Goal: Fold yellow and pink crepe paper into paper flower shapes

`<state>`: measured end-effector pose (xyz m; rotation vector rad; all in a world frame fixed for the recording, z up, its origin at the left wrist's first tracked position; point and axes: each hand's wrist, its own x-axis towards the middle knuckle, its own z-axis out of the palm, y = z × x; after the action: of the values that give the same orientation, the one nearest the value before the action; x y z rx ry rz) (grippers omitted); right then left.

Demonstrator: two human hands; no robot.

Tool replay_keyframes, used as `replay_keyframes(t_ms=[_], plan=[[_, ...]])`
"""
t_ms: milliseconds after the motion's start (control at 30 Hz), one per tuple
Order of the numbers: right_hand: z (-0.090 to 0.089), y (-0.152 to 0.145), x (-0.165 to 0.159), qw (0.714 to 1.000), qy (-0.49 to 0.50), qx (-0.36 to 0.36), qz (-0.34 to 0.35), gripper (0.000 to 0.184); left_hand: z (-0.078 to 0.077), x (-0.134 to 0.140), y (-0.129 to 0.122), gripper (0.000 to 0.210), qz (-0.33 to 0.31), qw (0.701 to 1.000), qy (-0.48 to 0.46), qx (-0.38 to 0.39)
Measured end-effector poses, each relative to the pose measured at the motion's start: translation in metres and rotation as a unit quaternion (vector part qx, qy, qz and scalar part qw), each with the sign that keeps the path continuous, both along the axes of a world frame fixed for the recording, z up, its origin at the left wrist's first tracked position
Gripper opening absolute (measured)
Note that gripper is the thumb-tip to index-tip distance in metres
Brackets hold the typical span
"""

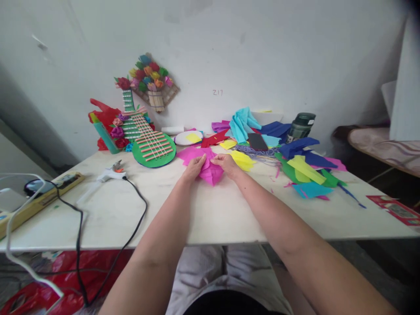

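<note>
A piece of bright pink crepe paper (211, 175) is held between my two hands over the middle of the white table. My left hand (194, 168) pinches its left side, thumb on top. On the other side, the fingers of my right hand (227, 164) are closed on the paper's right edge. More pink paper (187, 153) lies just behind my left hand. Yellow paper (242, 161) rests beyond my right hand. The undersides of the fingers are hidden by the paper.
A green lute-shaped craft (154, 151) leans at the back left, beside a glue bottle (105, 133). Left are a corded glue gun (111, 174) and power strip (42, 199). Coloured papers (306, 168), a phone (257, 142), a dark jar (300, 127) and a paintbrush (351, 195) lie right.
</note>
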<state>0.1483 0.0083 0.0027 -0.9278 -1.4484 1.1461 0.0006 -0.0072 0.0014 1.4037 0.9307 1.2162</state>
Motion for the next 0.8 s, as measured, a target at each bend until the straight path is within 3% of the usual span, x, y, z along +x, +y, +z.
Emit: replay_keyframes(t_ms=[333, 533, 800], plan=[[-0.0003, -0.0028, -0.0012, 0.997, 0.034, -0.069, 0.025, 0.024, -0.002, -0.0011, 0.0014, 0.042, -0.004, 1.0, -0.007, 0.008], [-0.0024, 0.0004, -0.0022, 0.999, 0.013, -0.034, -0.002, 0.021, -0.0065, -0.0037, 0.0064, 0.044, -0.005, 0.999, 0.036, 0.025], [-0.0011, -0.0017, -0.0018, 0.999, -0.037, -0.014, -0.009, 0.025, -0.002, -0.0027, 0.001, 0.047, 0.05, 0.994, 0.082, 0.05]])
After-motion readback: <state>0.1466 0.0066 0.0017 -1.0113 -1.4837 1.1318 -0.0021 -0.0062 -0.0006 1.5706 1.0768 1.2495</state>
